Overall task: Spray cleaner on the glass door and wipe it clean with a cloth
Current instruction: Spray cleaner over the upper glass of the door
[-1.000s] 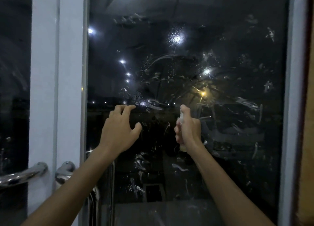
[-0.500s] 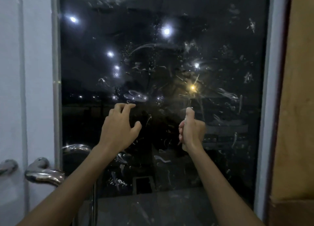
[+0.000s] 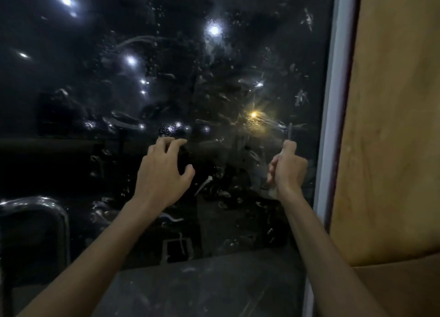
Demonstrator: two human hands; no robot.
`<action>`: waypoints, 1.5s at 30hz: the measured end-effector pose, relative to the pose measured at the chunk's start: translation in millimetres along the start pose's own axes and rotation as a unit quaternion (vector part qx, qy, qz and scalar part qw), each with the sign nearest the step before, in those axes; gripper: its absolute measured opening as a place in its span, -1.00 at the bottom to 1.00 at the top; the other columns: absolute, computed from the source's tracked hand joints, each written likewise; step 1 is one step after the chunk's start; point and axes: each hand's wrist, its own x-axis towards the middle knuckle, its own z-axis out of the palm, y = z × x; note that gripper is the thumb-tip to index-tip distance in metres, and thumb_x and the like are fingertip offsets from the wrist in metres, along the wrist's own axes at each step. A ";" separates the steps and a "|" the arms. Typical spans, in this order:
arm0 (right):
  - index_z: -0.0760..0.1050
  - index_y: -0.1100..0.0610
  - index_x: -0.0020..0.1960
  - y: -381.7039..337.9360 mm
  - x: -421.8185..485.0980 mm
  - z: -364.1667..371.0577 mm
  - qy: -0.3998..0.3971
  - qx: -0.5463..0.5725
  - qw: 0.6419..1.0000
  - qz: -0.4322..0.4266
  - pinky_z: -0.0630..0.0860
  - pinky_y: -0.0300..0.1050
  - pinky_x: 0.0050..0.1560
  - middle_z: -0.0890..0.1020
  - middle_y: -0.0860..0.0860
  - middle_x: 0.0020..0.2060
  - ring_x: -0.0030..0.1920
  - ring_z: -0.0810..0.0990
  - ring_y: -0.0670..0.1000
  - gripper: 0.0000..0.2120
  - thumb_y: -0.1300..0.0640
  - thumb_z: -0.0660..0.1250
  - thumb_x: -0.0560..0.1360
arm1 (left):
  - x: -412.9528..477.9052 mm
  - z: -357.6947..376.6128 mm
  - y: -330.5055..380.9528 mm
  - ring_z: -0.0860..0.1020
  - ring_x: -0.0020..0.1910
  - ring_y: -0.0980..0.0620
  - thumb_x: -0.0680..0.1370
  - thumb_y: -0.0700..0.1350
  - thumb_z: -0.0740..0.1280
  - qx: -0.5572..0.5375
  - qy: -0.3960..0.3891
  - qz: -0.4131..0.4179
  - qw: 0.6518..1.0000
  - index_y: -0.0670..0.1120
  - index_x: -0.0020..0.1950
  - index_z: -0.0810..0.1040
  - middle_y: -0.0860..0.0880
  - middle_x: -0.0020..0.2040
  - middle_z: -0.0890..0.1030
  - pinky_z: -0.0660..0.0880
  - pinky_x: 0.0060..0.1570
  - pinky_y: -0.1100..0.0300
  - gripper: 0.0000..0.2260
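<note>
Hands shift right across glass door: right hand grips spray bottle near white frame, left hand clutches apparent dark cloth; spraying stage, wiping pending.

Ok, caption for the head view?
Right hand aims a spray bottle at the smeared glass door; left hand holds a dark cloth against it.

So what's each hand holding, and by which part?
The right hand grips a small spray bottle round its body, one finger on top. The left hand curls at the glass; whether it holds anything cannot be told.
</note>
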 end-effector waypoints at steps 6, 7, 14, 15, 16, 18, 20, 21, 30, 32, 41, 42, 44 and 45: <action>0.38 0.08 -0.41 12.7 24.6 -39.8 -0.014 -0.027 0.999 0.015 0.33 -0.16 -0.49 0.41 0.01 -0.52 -0.55 0.34 -0.05 -0.53 -0.15 0.14 0.59 | -7.3 22.1 29.2 0.40 0.26 -0.14 0.48 -0.03 0.37 0.000 0.000 -0.006 1.000 -0.10 0.38 0.40 -0.13 0.35 0.38 0.41 0.17 0.01 -0.51; 0.38 0.08 -0.41 15.7 26.1 -43.7 -0.016 -0.036 0.999 0.017 0.35 -0.15 -0.47 0.41 0.00 -0.53 -0.55 0.35 -0.05 -0.52 -0.17 0.14 0.59 | -9.0 24.4 32.7 0.40 0.27 -0.15 0.47 -0.03 0.37 0.001 0.001 -0.005 1.000 -0.11 0.38 0.41 -0.14 0.35 0.39 0.41 0.16 0.01 -0.51; 0.37 0.09 -0.43 60.3 23.5 -89.3 -0.039 -0.037 0.994 0.096 0.24 -0.17 -0.53 0.38 0.02 -0.53 -0.56 0.31 -0.03 -0.57 -0.02 0.15 0.59 | -37.8 48.0 63.4 0.40 0.27 -0.17 0.48 -0.05 0.37 0.015 -0.014 -0.016 1.000 -0.11 0.37 0.41 -0.15 0.36 0.38 0.41 0.17 -0.01 -0.52; 0.37 0.09 -0.43 66.6 21.5 -95.4 -0.044 -0.042 0.993 0.106 0.24 -0.17 -0.52 0.38 0.02 -0.53 -0.55 0.31 -0.03 -0.56 -0.03 0.15 0.60 | -43.1 51.3 67.6 0.40 0.27 -0.17 0.47 -0.06 0.38 0.015 -0.017 -0.018 1.000 -0.11 0.37 0.42 -0.16 0.36 0.38 0.41 0.16 -0.01 -0.52; 0.36 0.09 -0.43 72.0 19.6 -101.0 -0.049 -0.047 0.991 0.112 0.25 -0.16 -0.51 0.39 0.02 -0.54 -0.55 0.32 -0.02 -0.54 -0.05 0.16 0.60 | -48.6 54.6 71.5 0.40 0.27 -0.18 0.47 -0.06 0.38 0.016 -0.020 -0.019 0.999 -0.12 0.36 0.42 -0.16 0.36 0.38 0.41 0.16 -0.01 -0.52; 0.37 0.10 -0.45 80.6 16.8 -110.1 -0.059 -0.066 0.990 0.111 0.30 -0.14 -0.48 0.41 0.01 -0.56 -0.56 0.35 -0.03 -0.50 -0.11 0.17 0.61 | -58.5 60.9 78.0 0.40 0.28 -0.17 0.47 -0.06 0.38 0.018 -0.028 -0.024 0.999 -0.12 0.37 0.42 -0.15 0.36 0.38 0.41 0.17 -0.01 -0.52; 0.39 0.10 -0.45 87.1 15.2 -118.8 -0.070 -0.083 0.990 0.095 0.34 -0.11 -0.45 0.42 0.00 -0.57 -0.55 0.37 -0.03 -0.48 -0.14 0.17 0.61 | -66.7 66.0 84.6 0.39 0.30 -0.17 0.48 -0.06 0.37 0.019 -0.035 -0.029 0.999 -0.12 0.38 0.41 -0.15 0.37 0.37 0.40 0.19 -0.02 -0.52; 0.39 0.09 -0.45 90.0 14.2 -122.3 -0.075 -0.087 0.989 0.089 0.34 -0.11 -0.45 0.42 0.00 -0.57 -0.55 0.37 -0.02 -0.48 -0.13 0.16 0.61 | -69.8 67.6 86.8 0.38 0.31 -0.18 0.48 -0.06 0.37 0.020 -0.038 -0.031 0.999 -0.12 0.38 0.41 -0.15 0.38 0.37 0.40 0.19 -0.03 -0.52; 0.35 0.09 -0.49 116.4 -5.6 -131.7 -0.158 -0.141 0.977 0.030 0.31 -0.08 -0.41 0.37 0.03 -0.57 -0.52 0.34 0.04 -0.47 -0.14 0.15 0.58 | -105.7 72.6 94.7 0.41 0.29 -0.21 0.45 -0.11 0.41 0.026 -0.037 -0.051 0.998 -0.16 0.34 0.45 -0.20 0.33 0.42 0.44 0.15 -0.08 -0.54; 0.36 0.10 -0.48 120.6 -14.9 -124.8 -0.182 -0.172 0.968 -0.017 0.31 -0.07 -0.40 0.38 0.05 -0.55 -0.50 0.35 0.04 -0.44 -0.28 0.12 0.51 | -112.2 70.2 92.9 0.38 0.31 -0.19 0.47 -0.10 0.40 0.028 -0.038 -0.063 0.997 -0.14 0.35 0.44 -0.17 0.35 0.40 0.42 0.17 -0.05 -0.53; 0.36 0.16 -0.50 106.9 -50.4 -79.9 -0.249 -0.205 0.945 -0.060 0.40 -0.05 -0.44 0.39 0.03 -0.57 -0.52 0.35 0.01 -0.41 -0.30 0.05 0.42 | -130.4 40.0 63.5 0.41 0.27 -0.20 0.47 -0.10 0.41 0.058 -0.036 -0.086 0.994 -0.15 0.34 0.45 -0.19 0.33 0.41 0.42 0.14 -0.05 -0.54; 0.33 0.12 -0.51 105.1 -52.9 -76.3 -0.257 -0.212 0.940 -0.071 0.37 -0.13 -0.45 0.37 0.01 -0.57 -0.53 0.34 -0.02 -0.43 -0.28 0.09 0.48 | -131.3 36.4 59.9 0.41 0.26 -0.21 0.47 -0.08 0.40 0.061 -0.033 -0.089 0.994 -0.16 0.33 0.45 -0.19 0.32 0.42 0.43 0.13 -0.06 -0.55; 0.25 0.08 -0.51 101.9 -60.3 -68.2 -0.275 -0.220 0.931 -0.099 0.25 -0.30 -0.52 0.32 -0.04 -0.58 -0.55 0.27 -0.08 -0.44 -0.19 0.15 0.56 | -135.3 28.2 52.3 0.43 0.23 -0.23 0.45 -0.02 0.33 0.065 -0.027 -0.099 0.993 -0.17 0.31 0.47 -0.20 0.30 0.43 0.44 0.11 -0.07 -0.54; 0.22 0.07 -0.51 100.6 -64.7 -63.1 -0.286 -0.218 0.927 -0.109 0.19 -0.32 -0.55 0.29 -0.06 -0.59 -0.56 0.23 -0.09 -0.44 -0.16 0.16 0.58 | -137.6 24.0 49.0 0.43 0.23 -0.22 0.44 -0.01 0.30 0.064 -0.024 -0.103 0.992 -0.17 0.30 0.47 -0.20 0.29 0.43 0.44 0.11 -0.07 -0.53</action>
